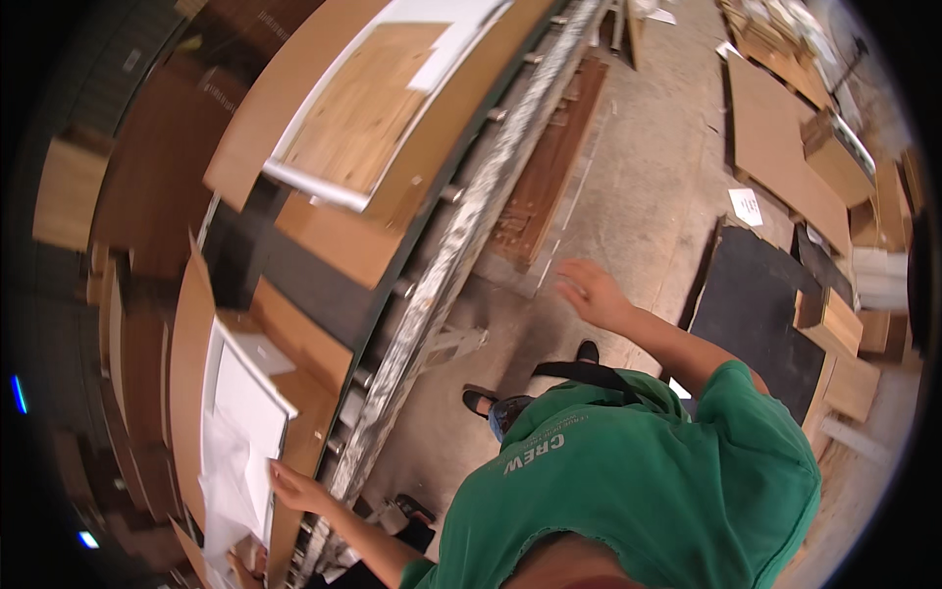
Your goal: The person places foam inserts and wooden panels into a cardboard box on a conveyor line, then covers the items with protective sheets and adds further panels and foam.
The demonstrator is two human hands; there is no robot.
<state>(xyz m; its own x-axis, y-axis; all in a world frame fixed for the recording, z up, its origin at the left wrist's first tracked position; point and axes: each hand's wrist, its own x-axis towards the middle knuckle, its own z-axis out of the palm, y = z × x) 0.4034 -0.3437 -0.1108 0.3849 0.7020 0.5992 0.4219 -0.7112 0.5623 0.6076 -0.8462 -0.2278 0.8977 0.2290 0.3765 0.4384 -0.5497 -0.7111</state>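
At the lower left, my left hand point(292, 487) is closed at the edge of a white sheet point(243, 412), its fingertips partly hidden. The sheet lies in an opened cardboard box point(186, 393) on a roller conveyor point(432, 265). Thin, wrinkled white wrapping point(224, 481) hangs over the sheet's near side. My right hand point(595, 294) is in the air over the floor to the right of the conveyor, with loosely bent fingers and nothing in it. Farther along the conveyor, a wooden panel point(358, 108) rests on white foam in another opened carton point(260, 108).
Another person's hand point(245, 569) is by the box at the bottom edge. Brown boards point(167, 157) stand stacked beyond the conveyor. A reddish-brown panel point(554, 167) lies beneath its right side. Flattened cardboard point(780, 137), a black sheet point(751, 304) and wooden blocks point(832, 322) lie at right.
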